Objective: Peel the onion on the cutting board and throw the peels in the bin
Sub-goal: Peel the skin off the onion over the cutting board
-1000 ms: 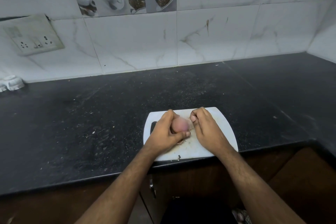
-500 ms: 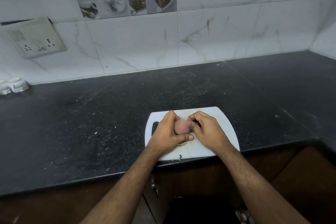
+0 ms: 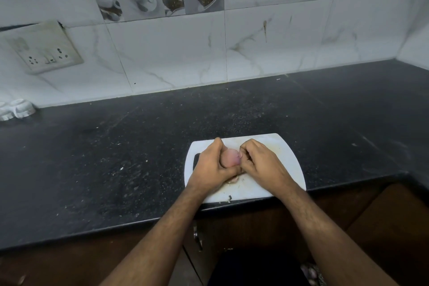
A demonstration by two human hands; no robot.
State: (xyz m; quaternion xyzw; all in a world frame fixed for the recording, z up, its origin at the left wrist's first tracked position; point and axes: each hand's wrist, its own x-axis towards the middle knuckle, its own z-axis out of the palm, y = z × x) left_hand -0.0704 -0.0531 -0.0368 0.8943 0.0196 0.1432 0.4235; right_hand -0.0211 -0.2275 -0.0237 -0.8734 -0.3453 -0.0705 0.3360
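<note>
A pale pink onion sits over the white cutting board at the counter's front edge. My left hand grips the onion from the left, thumb under its near side. My right hand is against the onion's right side with its fingers curled, pinching at the skin there. A loose bit of peel lies on the board just below the hands. The bin is not clearly in view.
The black speckled counter stretches left and right of the board. A tiled wall with a socket plate stands behind. White small objects sit at the far left. Brown cabinet doors and a handle lie below.
Both hands stayed on the onion; the right hand's fingers shifted closer against its right side, and the onion turned a little in the left hand's grip.
</note>
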